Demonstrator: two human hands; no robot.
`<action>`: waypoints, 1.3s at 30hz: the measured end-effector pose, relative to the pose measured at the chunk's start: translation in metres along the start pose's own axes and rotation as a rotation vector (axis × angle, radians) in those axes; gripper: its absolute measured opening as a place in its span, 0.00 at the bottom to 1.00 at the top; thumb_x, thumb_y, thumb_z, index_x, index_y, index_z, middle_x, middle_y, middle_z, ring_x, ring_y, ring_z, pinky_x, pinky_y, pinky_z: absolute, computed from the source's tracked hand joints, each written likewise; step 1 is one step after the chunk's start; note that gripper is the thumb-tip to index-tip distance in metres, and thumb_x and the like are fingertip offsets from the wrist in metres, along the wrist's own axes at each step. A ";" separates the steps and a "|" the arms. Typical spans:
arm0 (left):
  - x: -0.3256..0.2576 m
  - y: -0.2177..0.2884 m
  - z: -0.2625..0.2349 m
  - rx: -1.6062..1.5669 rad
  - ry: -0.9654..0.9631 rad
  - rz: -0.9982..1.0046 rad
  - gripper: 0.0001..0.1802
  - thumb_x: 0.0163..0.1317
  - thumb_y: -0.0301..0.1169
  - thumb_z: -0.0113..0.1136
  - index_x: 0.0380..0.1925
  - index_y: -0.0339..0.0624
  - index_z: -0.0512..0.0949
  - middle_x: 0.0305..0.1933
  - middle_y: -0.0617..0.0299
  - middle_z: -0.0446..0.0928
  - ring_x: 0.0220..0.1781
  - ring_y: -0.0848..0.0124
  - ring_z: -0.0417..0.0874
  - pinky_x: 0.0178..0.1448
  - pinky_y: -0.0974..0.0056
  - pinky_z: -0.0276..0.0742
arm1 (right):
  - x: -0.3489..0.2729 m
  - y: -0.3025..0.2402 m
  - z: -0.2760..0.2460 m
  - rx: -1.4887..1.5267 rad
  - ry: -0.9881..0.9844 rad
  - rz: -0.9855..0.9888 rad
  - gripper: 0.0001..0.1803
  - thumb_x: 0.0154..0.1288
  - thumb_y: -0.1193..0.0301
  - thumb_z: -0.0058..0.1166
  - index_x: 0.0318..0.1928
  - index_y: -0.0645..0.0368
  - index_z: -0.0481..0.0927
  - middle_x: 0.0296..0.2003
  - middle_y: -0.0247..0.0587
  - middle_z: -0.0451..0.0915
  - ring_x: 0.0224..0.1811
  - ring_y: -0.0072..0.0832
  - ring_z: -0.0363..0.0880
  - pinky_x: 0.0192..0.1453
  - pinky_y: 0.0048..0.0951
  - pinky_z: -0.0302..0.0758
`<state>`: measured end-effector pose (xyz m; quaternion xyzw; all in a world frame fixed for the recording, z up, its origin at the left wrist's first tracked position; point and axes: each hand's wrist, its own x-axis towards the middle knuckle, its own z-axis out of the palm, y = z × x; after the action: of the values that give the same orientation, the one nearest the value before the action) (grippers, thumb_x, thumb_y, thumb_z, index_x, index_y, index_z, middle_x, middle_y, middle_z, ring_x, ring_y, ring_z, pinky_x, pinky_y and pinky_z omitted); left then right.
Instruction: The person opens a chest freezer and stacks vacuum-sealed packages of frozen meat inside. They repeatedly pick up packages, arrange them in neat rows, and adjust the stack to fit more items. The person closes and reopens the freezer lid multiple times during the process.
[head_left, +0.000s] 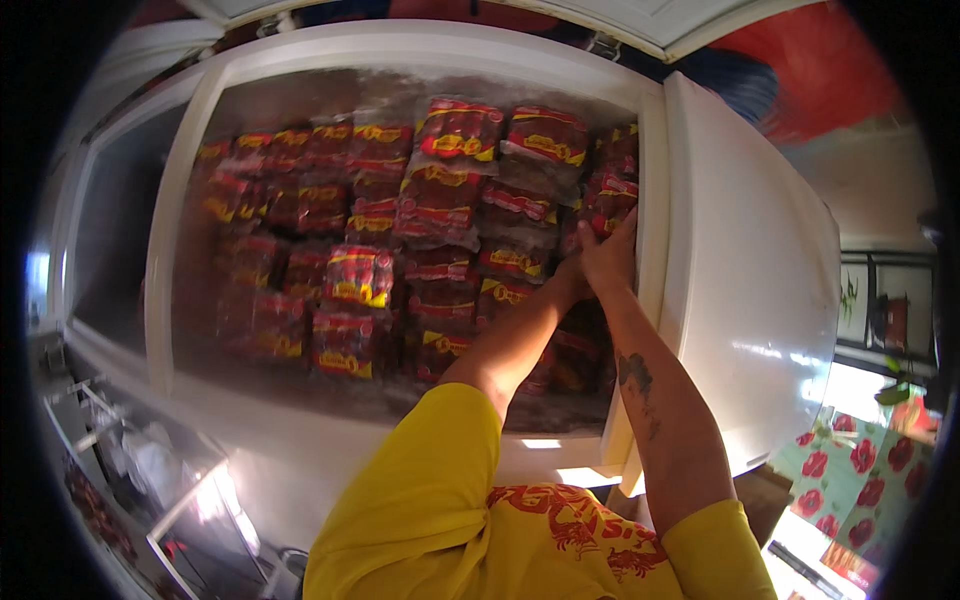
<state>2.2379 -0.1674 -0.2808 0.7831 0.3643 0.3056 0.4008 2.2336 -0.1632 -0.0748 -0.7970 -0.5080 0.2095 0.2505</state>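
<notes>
Scene: I lean over an open white chest freezer (745, 270) that fills the middle of the frame, its wall curving down the right side.
Contents: red and yellow sealed packets (440, 200) lie stacked in rows across the whole freezer, from the upper left to the upper right.
Right hand (610, 250): it sits right of centre, fingers pointing up, palm laid flat against the packets packed along the freezer's right wall.
Right grip: the fingers look spread and pressed on the stack (612, 190) rather than closed around one packet; I cannot tell if any packet is actually held.
Left hand (572, 278): just left of my right hand and touching it, mostly hidden behind my right wrist, reaching into the same right-hand stack.
Left grip: hidden, so I cannot tell how far open it is or what it has.
Arms: both forearms rise from the lower middle of the frame, out of my yellow shirt sleeves (430, 490).
Surroundings: a flowered cloth (860, 470) shows at the lower right; a wire rack (95, 420) at the lower left.
</notes>
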 end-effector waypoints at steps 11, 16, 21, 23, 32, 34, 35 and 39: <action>-0.004 -0.009 0.013 -0.065 -0.021 -0.058 0.31 0.53 0.51 0.61 0.53 0.44 0.77 0.54 0.44 0.78 0.58 0.51 0.78 0.60 0.51 0.74 | 0.011 0.021 0.009 -0.200 0.098 -0.184 0.67 0.46 0.67 0.73 0.75 0.54 0.32 0.70 0.73 0.47 0.73 0.63 0.49 0.75 0.48 0.53; -0.006 0.008 -0.020 -0.142 -0.299 -0.173 0.27 0.57 0.47 0.57 0.52 0.41 0.78 0.53 0.41 0.78 0.57 0.51 0.79 0.60 0.51 0.74 | 0.011 0.024 0.017 -0.388 0.091 -0.086 0.69 0.44 0.69 0.74 0.75 0.54 0.32 0.69 0.74 0.45 0.73 0.64 0.47 0.76 0.49 0.51; -0.035 0.012 -0.019 -0.126 -0.240 -0.008 0.21 0.62 0.41 0.52 0.52 0.42 0.78 0.53 0.42 0.78 0.59 0.51 0.78 0.60 0.51 0.74 | 0.010 0.022 0.016 -0.343 0.087 -0.113 0.69 0.44 0.69 0.75 0.75 0.55 0.32 0.70 0.73 0.41 0.74 0.63 0.43 0.77 0.48 0.47; -0.043 0.022 -0.048 -0.135 -0.390 -0.107 0.20 0.64 0.39 0.52 0.52 0.41 0.77 0.53 0.42 0.78 0.59 0.51 0.78 0.60 0.51 0.74 | 0.008 0.026 0.017 -0.345 0.095 -0.143 0.69 0.44 0.70 0.75 0.75 0.56 0.31 0.70 0.73 0.41 0.75 0.63 0.42 0.78 0.48 0.46; -0.075 0.026 -0.188 -1.049 0.347 -0.939 0.15 0.68 0.32 0.54 0.51 0.38 0.75 0.45 0.57 0.78 0.47 0.65 0.79 0.54 0.61 0.74 | 0.005 -0.006 0.004 -0.154 -0.038 -0.040 0.69 0.46 0.70 0.73 0.74 0.57 0.28 0.70 0.75 0.42 0.75 0.63 0.41 0.78 0.48 0.43; -0.064 0.027 -0.201 -1.413 0.553 -1.024 0.15 0.69 0.34 0.54 0.52 0.39 0.73 0.46 0.56 0.76 0.48 0.64 0.77 0.55 0.59 0.74 | 0.006 -0.004 0.004 -0.198 -0.060 0.018 0.69 0.46 0.70 0.73 0.74 0.57 0.27 0.70 0.76 0.42 0.75 0.63 0.41 0.78 0.48 0.43; -0.055 0.034 -0.208 -1.476 0.587 -1.062 0.15 0.70 0.35 0.53 0.52 0.40 0.73 0.47 0.54 0.74 0.48 0.63 0.76 0.57 0.57 0.74 | 0.008 0.002 0.007 -0.223 -0.058 0.030 0.69 0.46 0.70 0.73 0.74 0.56 0.27 0.70 0.76 0.41 0.75 0.63 0.41 0.78 0.49 0.43; -0.028 0.040 -0.208 -1.476 0.666 -1.165 0.15 0.71 0.39 0.53 0.50 0.42 0.73 0.46 0.54 0.72 0.45 0.65 0.74 0.59 0.58 0.73 | 0.007 0.009 0.009 -0.192 0.001 -0.022 0.69 0.46 0.69 0.73 0.75 0.55 0.27 0.70 0.76 0.42 0.74 0.64 0.41 0.78 0.49 0.44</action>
<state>2.0754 -0.1232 -0.1496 -0.0887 0.5042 0.4151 0.7521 2.2376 -0.1585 -0.0877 -0.8118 -0.5345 0.1565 0.1757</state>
